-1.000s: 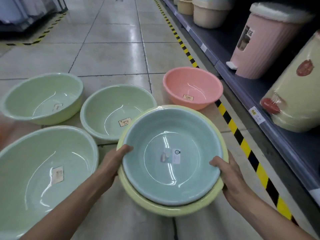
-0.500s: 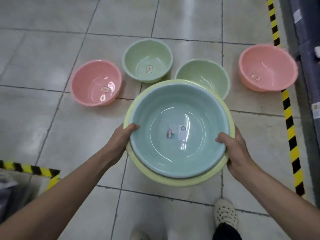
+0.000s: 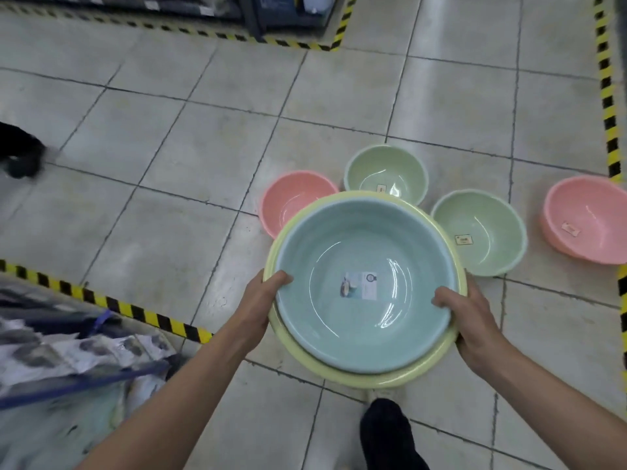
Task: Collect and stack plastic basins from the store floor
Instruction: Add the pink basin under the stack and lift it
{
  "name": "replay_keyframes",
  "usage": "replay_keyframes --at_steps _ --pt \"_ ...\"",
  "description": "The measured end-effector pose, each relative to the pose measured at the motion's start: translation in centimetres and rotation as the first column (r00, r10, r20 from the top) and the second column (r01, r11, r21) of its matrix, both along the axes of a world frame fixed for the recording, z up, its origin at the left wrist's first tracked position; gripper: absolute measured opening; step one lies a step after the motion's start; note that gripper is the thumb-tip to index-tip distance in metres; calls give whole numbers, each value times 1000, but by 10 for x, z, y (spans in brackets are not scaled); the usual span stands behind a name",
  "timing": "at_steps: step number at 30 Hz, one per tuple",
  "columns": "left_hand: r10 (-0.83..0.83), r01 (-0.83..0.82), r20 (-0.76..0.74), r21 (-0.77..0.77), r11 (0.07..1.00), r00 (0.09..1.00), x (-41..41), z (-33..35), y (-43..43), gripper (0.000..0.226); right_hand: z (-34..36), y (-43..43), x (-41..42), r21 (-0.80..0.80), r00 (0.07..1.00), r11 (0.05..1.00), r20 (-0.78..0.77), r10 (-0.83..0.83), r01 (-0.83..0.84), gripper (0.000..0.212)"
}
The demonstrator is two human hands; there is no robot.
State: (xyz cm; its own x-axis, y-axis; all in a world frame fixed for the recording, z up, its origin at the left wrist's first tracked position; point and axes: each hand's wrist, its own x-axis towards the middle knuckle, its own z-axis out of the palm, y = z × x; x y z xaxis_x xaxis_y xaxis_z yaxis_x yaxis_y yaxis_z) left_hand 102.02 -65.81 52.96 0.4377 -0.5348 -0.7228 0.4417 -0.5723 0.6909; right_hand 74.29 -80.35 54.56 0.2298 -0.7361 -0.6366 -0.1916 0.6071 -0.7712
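The tiled store floor (image 3: 203, 147) fills the view, edged with black-and-yellow hazard tape (image 3: 112, 305). Held above it, in the near middle, is a stack of two: a wide yellow basin (image 3: 373, 379) with a pale blue basin (image 3: 366, 330) nested inside it, tilted slightly toward the person. Four more lie on the floor beyond and to the right: a pink basin (image 3: 587, 218) far right, a green basin (image 3: 481, 232) just beside the stack, a second green basin (image 3: 386, 171) farther off, and another pink basin (image 3: 291, 198) partly hidden behind the stack's left rim.

The left hand (image 3: 261, 300) and right hand (image 3: 471, 320) grip opposite rims, thumbs hooked over the blue edge, fingers under the yellow one.

The basins look like thin, glossy plastic: probably light, slightly flexible and slick, so the rolled rim is the sensible hold. A paper label (image 3: 359, 286) sits on the blue basin's bottom.
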Motion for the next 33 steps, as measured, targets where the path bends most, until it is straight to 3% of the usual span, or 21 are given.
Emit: replay_keyframes --at_steps 4,12,16,19,23,29,33 --pt "61 -61 -12 22 998 998 55 6 -24 34 10 -31 65 2 999 999 -19 50 -50 63" --pt "120 -117 -41 80 990 992 198 -38 -83 53 -33 -95 212 70 996 996 -59 61 -57 71" --pt "69 -66 -41 76 995 997 263 -42 -106 47 -39 -109 272 118 995 993 -97 18 -7 70" --pt "-14 17 -27 104 994 1000 313 -59 -125 57 -54 -122 315 157 992 985 -114 -46 64 69" --pt "-97 100 -26 123 987 995 367 -106 -154 61 -93 -143 365 163 981 978 -166 -105 132 68" --pt "-99 112 -87 159 981 991 405 -197 -202 67 -179 -185 399 170 961 969 -241 -137 181 48" --pt "-99 118 -117 167 979 988 418 -260 -228 71 -240 -220 413 112 964 985 -243 -103 133 63"
